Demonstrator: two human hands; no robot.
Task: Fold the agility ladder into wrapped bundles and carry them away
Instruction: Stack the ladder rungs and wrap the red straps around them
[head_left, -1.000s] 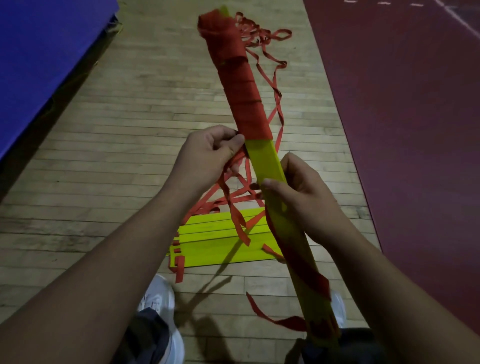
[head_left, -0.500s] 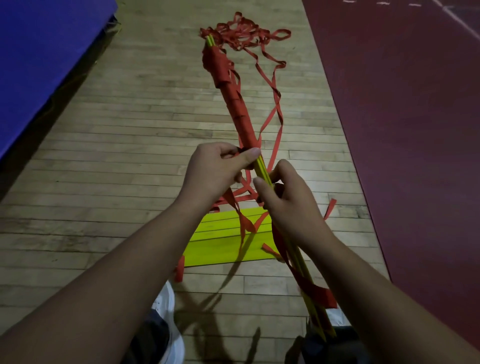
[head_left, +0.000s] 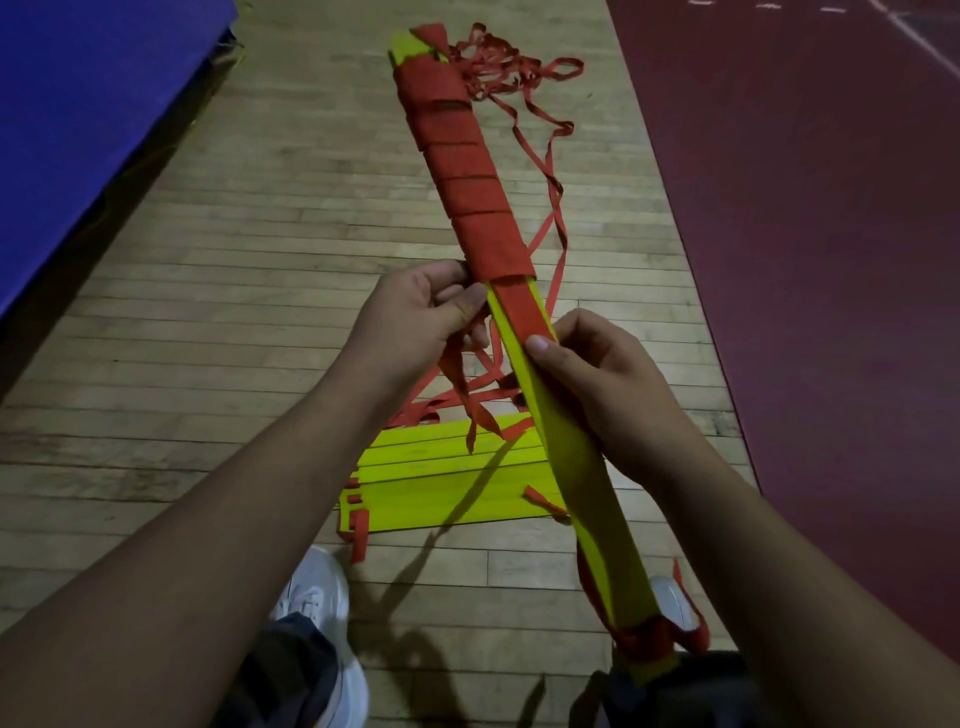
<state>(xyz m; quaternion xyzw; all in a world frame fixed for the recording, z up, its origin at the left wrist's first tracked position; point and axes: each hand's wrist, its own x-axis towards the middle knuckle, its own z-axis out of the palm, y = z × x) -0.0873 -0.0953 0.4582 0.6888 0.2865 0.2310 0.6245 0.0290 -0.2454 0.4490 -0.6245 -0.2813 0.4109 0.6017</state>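
A long bundle of yellow ladder rungs (head_left: 571, 457) slants from my lap up and away, its far half wound in red strap (head_left: 467, 192). My left hand (head_left: 415, 322) is closed on the red strap at the edge of the wrapped part. My right hand (head_left: 592, 374) grips the yellow bundle just below, thumb pressing the strap onto it. Loose red strap (head_left: 550, 156) trails over the floor beyond and hangs under my hands. A second stack of yellow rungs (head_left: 441, 483) lies flat on the floor below.
The wooden floor (head_left: 234, 312) runs ahead. A blue mat (head_left: 78, 104) borders it at the left, a dark red mat (head_left: 831, 260) at the right. My white shoes (head_left: 317, 597) stand at the bottom.
The bundle has rolled from edge-on to its broad face. One more turn of red strap now lies along the yellow part under my right thumb. Both hands kept their grip.
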